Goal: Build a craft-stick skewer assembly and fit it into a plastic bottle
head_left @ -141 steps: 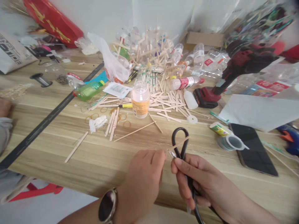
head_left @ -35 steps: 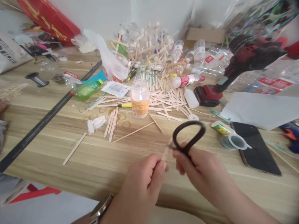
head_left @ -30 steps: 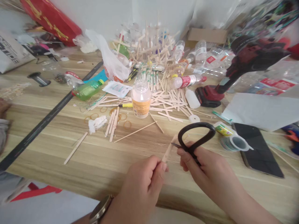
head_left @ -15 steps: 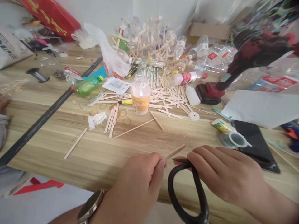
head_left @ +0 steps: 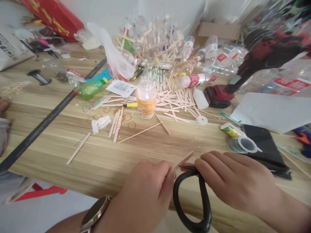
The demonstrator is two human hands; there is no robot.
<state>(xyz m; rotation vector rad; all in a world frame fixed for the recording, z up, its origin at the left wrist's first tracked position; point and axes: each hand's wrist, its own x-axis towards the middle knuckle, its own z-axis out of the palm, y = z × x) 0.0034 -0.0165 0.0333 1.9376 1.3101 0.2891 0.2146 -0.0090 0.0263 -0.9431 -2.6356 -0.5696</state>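
Near the table's front edge my left hand (head_left: 148, 184) is closed round a flat wooden craft stick (head_left: 184, 160), whose free end points up and to the right. My right hand (head_left: 235, 184) grips a pair of black-handled scissors (head_left: 207, 200) close to the blades, with the handle loop hanging down towards me. The scissors' dark tip reaches to the stick just beyond my left fingers; whether it touches the wood I cannot tell. Most of the blades are hidden by my right hand.
A clear jar (head_left: 146, 102) stands mid-table, before a pile of craft sticks (head_left: 179, 103). A red cordless power tool (head_left: 218, 97) and a black tablet-like slab (head_left: 264, 145) lie to the right. Left are a green bottle (head_left: 91, 89) and a long dark strip (head_left: 48, 116).
The scissors have shifted slightly left, their tip nearer the stick and my left fingers. My left hand has moved a little to the right. Its grip on the stick is unchanged.
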